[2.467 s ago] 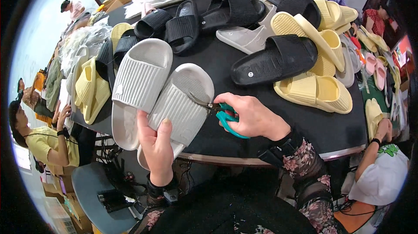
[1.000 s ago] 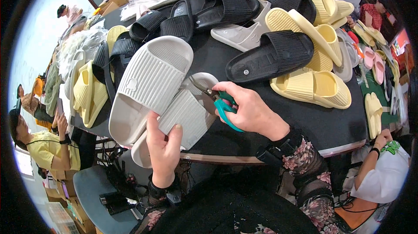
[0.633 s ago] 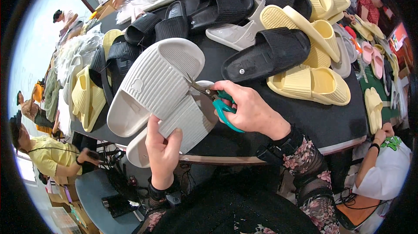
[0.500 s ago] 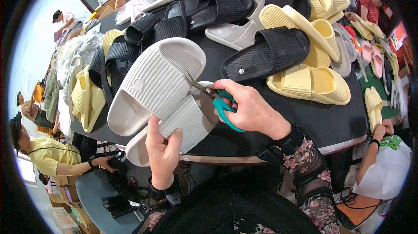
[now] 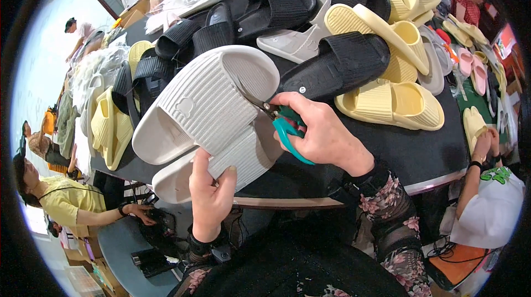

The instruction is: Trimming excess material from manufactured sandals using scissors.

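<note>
My left hand [image 5: 211, 200] pinches a pair of light grey ribbed slide slippers near the table's front edge. The upper slipper [image 5: 207, 109] has a small raised outline on its strap, and the lower slipper [image 5: 239, 160] lies partly hidden beneath it. My right hand [image 5: 332, 136] is closed around scissors with teal handles [image 5: 289, 141]. Their dark blades lie against the edge of the upper slipper's strap, by its foot opening; whether they touch it I cannot tell. Behind my right hand rests a black slipper [image 5: 336, 64].
Yellow slippers [image 5: 390, 103] lie piled at the right of the black table [image 5: 398, 156], and more black slippers [image 5: 276, 12] are heaped at the back. Yellow and black ones stand at left beside clear plastic bags [image 5: 99, 62]. Co-workers sit on both sides, one handling a yellow slipper [image 5: 474, 125].
The upper grey slipper has turned and shifted a little to the right, spreading over the lower one. The scissors stay at its strap edge. Both my hands keep their hold.
</note>
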Action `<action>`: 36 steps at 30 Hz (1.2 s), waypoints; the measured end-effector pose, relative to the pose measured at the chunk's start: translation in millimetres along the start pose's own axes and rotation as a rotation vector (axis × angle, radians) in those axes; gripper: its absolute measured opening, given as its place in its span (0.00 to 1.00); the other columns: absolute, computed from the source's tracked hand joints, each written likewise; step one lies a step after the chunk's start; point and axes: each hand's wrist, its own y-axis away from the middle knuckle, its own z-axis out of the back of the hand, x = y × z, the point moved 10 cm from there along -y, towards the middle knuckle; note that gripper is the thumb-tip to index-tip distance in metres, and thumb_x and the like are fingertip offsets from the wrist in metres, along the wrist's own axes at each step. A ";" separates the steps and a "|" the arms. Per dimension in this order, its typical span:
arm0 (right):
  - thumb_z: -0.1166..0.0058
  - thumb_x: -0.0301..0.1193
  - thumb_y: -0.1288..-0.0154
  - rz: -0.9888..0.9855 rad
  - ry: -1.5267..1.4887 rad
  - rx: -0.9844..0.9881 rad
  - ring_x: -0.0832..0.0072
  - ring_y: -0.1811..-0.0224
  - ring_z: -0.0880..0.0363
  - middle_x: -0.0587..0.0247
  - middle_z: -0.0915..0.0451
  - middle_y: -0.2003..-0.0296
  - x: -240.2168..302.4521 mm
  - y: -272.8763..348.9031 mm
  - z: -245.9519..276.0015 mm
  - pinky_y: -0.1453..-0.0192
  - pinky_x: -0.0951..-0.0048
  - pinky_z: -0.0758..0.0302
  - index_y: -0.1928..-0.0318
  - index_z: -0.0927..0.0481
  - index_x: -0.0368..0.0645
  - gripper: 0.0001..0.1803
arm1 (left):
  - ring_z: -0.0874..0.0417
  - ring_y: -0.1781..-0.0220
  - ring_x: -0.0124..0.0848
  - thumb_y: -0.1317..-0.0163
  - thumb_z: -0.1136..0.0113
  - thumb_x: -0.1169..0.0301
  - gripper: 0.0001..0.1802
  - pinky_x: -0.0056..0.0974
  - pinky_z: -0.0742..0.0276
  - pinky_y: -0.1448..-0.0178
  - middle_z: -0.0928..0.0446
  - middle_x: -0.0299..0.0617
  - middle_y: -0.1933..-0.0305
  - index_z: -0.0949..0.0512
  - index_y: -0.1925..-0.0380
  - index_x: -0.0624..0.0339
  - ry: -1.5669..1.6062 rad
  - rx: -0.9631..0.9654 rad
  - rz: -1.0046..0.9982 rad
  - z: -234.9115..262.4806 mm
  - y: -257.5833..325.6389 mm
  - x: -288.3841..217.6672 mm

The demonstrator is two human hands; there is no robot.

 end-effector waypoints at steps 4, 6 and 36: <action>0.43 0.26 0.45 0.034 0.014 -0.013 0.54 0.65 0.19 0.47 0.21 0.62 3.0 0.7 4.2 0.64 0.64 0.22 0.51 0.29 0.38 0.20 | 0.24 0.49 0.31 0.47 0.50 0.86 0.26 0.33 0.33 0.43 0.23 0.48 0.52 0.34 0.45 0.70 0.011 -0.018 0.026 -3.4 0.6 -1.2; 0.43 0.26 0.45 0.044 0.003 -0.023 0.53 0.65 0.20 0.46 0.21 0.62 5.5 0.8 7.0 0.63 0.64 0.22 0.52 0.29 0.38 0.19 | 0.23 0.50 0.31 0.47 0.50 0.86 0.24 0.33 0.32 0.45 0.22 0.48 0.54 0.34 0.46 0.69 -0.018 -0.001 0.030 -5.6 1.3 -1.6; 0.42 0.26 0.44 -0.003 0.023 -0.635 0.81 0.63 0.26 0.63 0.25 0.54 3.3 41.6 134.9 0.60 0.80 0.27 0.47 0.30 0.35 0.23 | 0.23 0.47 0.46 0.46 0.47 0.79 0.23 0.41 0.29 0.44 0.26 0.54 0.52 0.33 0.48 0.63 -0.201 0.677 0.023 -23.5 -22.4 -21.3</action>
